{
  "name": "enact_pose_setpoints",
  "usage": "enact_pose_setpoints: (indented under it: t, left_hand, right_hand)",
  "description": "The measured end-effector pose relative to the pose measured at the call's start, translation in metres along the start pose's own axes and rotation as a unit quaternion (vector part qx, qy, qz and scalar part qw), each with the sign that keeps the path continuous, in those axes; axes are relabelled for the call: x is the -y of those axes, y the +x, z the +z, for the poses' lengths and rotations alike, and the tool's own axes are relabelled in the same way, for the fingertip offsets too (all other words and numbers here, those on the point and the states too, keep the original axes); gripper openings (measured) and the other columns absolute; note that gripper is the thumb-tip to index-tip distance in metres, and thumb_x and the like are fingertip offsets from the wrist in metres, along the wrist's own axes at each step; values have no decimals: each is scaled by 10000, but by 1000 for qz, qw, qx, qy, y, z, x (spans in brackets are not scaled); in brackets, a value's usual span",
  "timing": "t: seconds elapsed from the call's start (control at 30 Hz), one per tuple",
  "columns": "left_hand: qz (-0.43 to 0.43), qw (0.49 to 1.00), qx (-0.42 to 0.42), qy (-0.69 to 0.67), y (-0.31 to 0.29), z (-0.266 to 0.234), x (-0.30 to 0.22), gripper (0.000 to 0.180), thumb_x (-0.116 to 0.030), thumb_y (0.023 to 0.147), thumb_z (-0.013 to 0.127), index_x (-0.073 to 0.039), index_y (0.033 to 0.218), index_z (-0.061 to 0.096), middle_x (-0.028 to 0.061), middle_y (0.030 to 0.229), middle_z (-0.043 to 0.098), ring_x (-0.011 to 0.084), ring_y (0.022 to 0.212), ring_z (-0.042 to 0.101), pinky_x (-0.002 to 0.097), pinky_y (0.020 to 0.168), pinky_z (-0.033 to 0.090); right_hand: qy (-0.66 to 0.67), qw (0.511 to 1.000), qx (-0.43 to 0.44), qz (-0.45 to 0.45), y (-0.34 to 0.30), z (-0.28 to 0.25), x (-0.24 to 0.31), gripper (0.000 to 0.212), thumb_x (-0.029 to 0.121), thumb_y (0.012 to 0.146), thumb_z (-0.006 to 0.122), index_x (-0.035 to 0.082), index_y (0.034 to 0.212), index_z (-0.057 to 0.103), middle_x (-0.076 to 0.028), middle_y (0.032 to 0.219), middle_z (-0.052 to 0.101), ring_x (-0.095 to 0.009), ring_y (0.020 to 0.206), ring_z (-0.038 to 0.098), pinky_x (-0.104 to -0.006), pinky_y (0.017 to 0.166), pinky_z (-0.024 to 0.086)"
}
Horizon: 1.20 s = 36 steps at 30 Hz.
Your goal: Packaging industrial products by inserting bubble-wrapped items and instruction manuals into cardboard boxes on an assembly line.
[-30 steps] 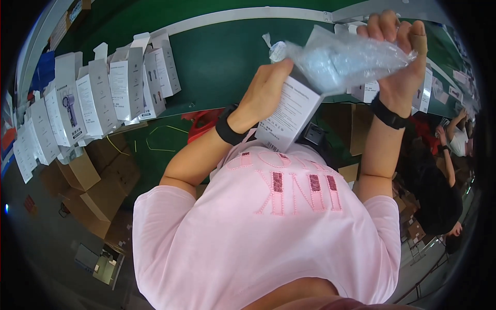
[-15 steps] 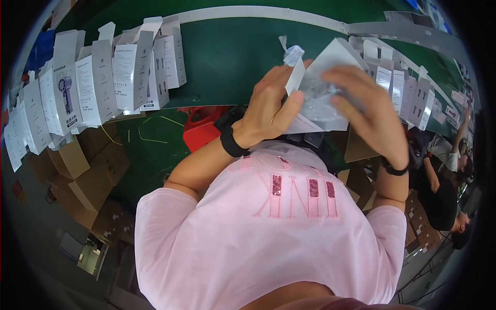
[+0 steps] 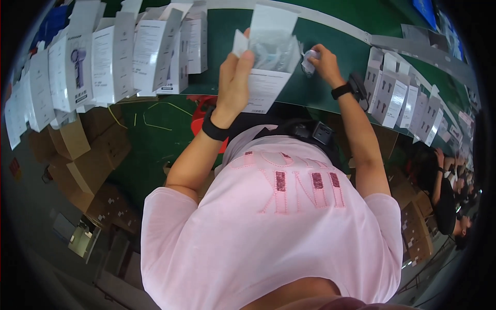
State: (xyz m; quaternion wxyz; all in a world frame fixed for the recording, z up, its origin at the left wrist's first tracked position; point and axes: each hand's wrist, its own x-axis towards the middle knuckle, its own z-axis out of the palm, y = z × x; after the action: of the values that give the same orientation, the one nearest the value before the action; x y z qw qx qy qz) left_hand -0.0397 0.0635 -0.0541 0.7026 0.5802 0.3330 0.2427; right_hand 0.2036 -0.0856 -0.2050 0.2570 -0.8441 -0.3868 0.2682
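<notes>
- Apparently the packing of one white box [image 3: 266, 88] is partway done: a clear bag [image 3: 274, 58] with something pale blue inside sits in its mouth, above the near edge of the table [image 3: 222, 31].
- Left, as things lie: the top flap [image 3: 274, 23] stands up, unfolded, and a small packet [image 3: 308, 62] is outside the box, just to its right.
- The left hand [image 3: 234, 85] grips the box along its left side, thumb in front; its other fingers are mostly hidden.
- The right hand [image 3: 325, 64] has its fingertips drawn narrow on the small packet; whether the packet is clear of the tabletop, I cannot tell.
- Counted: one box in hand, one clear bag, one small packet, two black wristbands [image 3: 341, 92].
- At least seven boxes stand in the left row [image 3: 75, 77] and at least four in the right row [image 3: 390, 98]; overlap hides the exact numbers.
</notes>
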Motion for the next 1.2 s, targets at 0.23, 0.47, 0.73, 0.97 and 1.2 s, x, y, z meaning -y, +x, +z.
enact_pose_setpoints:
  t: [0.23,0.47,0.73,0.97,1.2]
  left_hand:
    - [15,998,61,-26,3,22,-36,614,-413,1003,435,61,1393,402,122,1236,577,143,1105,503,278,971,374]
    - [83,980,179,17,1,85,-87,452,-313,1011,455,84,1208,546,129,1086,643,174,1002,567,295,886,432]
    - [-140,909,308,-243,-18,133,-76,503,-435,1033,325,-3,1194,527,85,1062,637,162,934,635,321,831,499]
    - [-119,908,369,-156,-28,152,-47,400,-377,1030,388,-16,1144,517,71,991,622,135,856,618,280,734,503]
    - [-30,943,288,-163,-41,148,-62,421,-309,1019,438,-9,1314,413,114,1205,547,178,1025,571,283,869,461]
  right_hand:
    - [277,955,51,-89,-42,-215,200,144,155,910,636,19,951,657,-6,845,667,-71,740,599,-227,696,483]
    - [-199,927,226,-223,-71,-242,267,125,87,756,663,-29,774,619,-152,638,599,-229,575,586,-329,559,472]
    - [-84,945,258,-184,-119,-296,241,212,56,748,539,-3,880,695,-134,725,662,-235,701,644,-361,627,493]
    - [5,856,490,-165,-138,-295,190,358,76,793,578,14,1138,653,-149,972,686,-211,796,650,-348,687,504]
    - [309,947,-84,37,-201,-255,148,627,198,842,715,16,1363,419,-149,1238,554,-199,1160,518,-338,922,477]
